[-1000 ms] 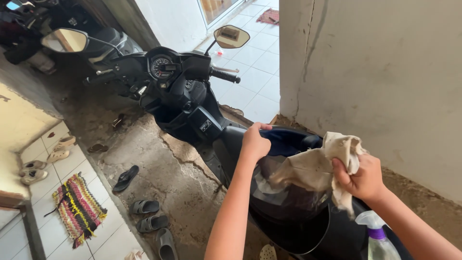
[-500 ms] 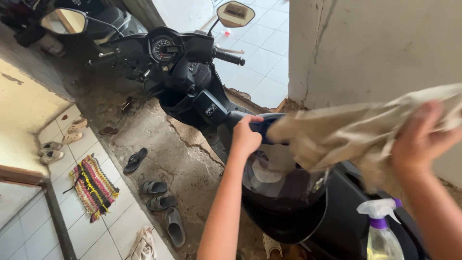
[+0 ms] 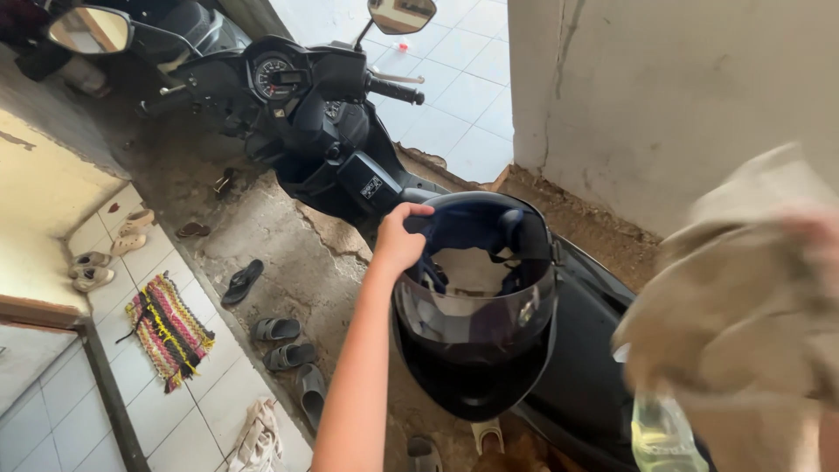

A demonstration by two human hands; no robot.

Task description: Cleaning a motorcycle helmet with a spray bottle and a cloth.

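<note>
A black helmet with a dark visor rests upside down on the seat of a black scooter. My left hand grips the helmet's far rim, near its blue lining. My right hand is a blur at the right edge, closed on a beige cloth held up close to the camera, clear of the helmet. The cloth hides most of a spray bottle of pale liquid standing on the seat.
A plaster wall rises just right of the scooter. Rough concrete floor lies to the left, with sandals and a striped mat on white tiles. The scooter's mirrors and handlebars stick out ahead.
My right hand has pulled the cloth out of the helmet and swung it up and right, toward the camera. The helmet's inside now shows. My left hand stays on the rim.
</note>
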